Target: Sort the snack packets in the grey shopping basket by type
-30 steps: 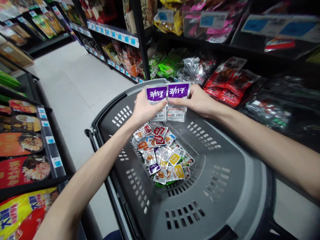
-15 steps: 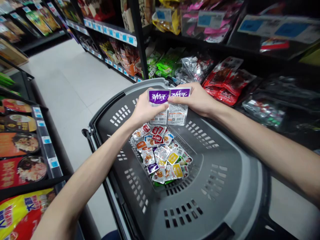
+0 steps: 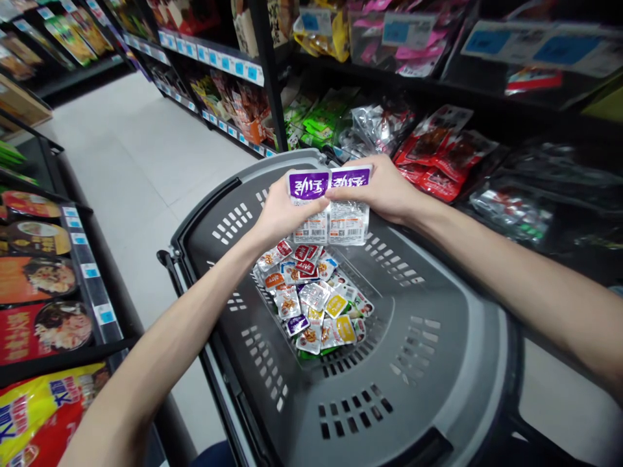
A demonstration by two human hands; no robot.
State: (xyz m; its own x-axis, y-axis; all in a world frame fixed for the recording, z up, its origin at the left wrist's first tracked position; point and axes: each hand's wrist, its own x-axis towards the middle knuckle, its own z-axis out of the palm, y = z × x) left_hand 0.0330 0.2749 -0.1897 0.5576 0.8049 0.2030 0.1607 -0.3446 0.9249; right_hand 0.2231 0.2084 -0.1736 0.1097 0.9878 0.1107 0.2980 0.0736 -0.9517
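Observation:
Two small snack packets with purple tops and white printed backs are held side by side over the basket's far part. The left packet (image 3: 310, 228) is pinched by my left hand (image 3: 278, 209), thumb across its front. My right hand (image 3: 384, 188) pinches the right packet (image 3: 351, 227) the same way. Their inner edges meet; I cannot tell whether they are joined. Below them, a pile of small snack packets (image 3: 314, 295) in red, yellow, orange and purple lies on the floor of the grey shopping basket (image 3: 413, 415). My fingers behind the packets are hidden.
On the right, a dark shelf (image 3: 311, 68) holds red snack bags (image 3: 440, 152), green bags (image 3: 325, 120) and clear-wrapped packs. At left stands another shelf with boxed bowls (image 3: 46, 331) and a yellow-red bag (image 3: 43, 412). A pale tiled floor (image 3: 121, 139) runs between them.
Both hands keep hold of the two packets and have hardly moved. The packets' lower edges hang very slightly lower against the pile, and the whole view has shifted a little.

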